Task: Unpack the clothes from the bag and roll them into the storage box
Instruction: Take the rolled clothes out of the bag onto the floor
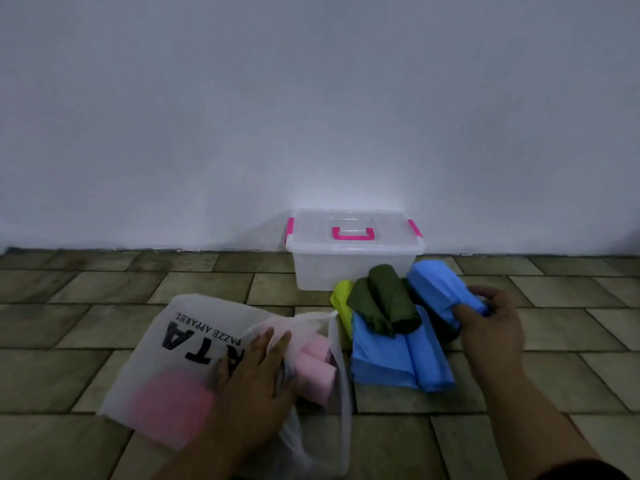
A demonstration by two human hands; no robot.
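A translucent white bag (162, 344) with black lettering lies on the floor, pink clothes (317, 362) showing at its open mouth. My left hand (256, 372) rests flat on the bag at that mouth, fingers spread. Right of the bag is a pile of clothes: a blue folded piece (391, 355), a dark green one (388, 303), a yellow-green one (341, 299). My right hand (491, 323) grips a rolled blue garment (440, 289) at the pile's right side. The clear storage box (353, 265) with pink latches stands shut against the wall behind the pile.
The floor (104, 320) is brown-green tile. A plain white wall (311, 116) rises right behind the box. A pink cloth (173, 403) shows through the bag's near end.
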